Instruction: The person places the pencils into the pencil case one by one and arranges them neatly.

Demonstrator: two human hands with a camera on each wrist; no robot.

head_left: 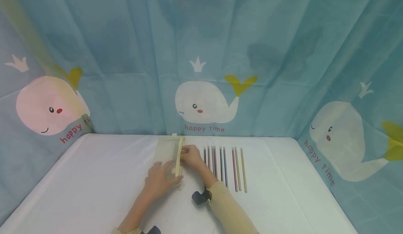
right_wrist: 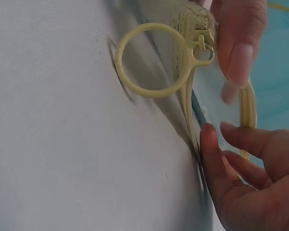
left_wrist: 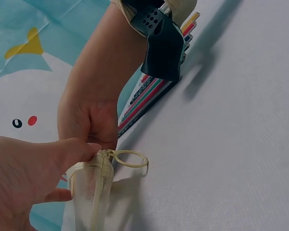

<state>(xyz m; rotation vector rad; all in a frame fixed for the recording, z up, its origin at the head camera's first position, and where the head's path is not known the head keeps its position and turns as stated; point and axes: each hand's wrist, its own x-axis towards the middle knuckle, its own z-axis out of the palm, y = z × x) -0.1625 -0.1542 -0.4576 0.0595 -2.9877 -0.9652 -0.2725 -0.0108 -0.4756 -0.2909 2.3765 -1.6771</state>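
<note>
A pale, see-through zip pouch (head_left: 166,149) lies left of the pencils, its yellowish zipper edge facing right. My left hand (head_left: 158,176) holds its near end; in the left wrist view the left thumb (left_wrist: 82,150) pinches the fabric beside the zipper. A cream ring pull (right_wrist: 151,93) hangs from the zipper slider. My right hand (head_left: 192,156) has its fingers at the pouch's mouth; the right wrist view shows the fingertips (right_wrist: 209,137) parted between the two zipper edges. A dark blue strip (right_wrist: 197,108) shows along the opening; whether it is a pencil is unclear.
Several pencils (head_left: 237,169) of different colours lie side by side on the white table (head_left: 283,192), right of the pouch and partly under my right forearm. A blue whale-print curtain (head_left: 126,97) hangs behind the table and at both sides.
</note>
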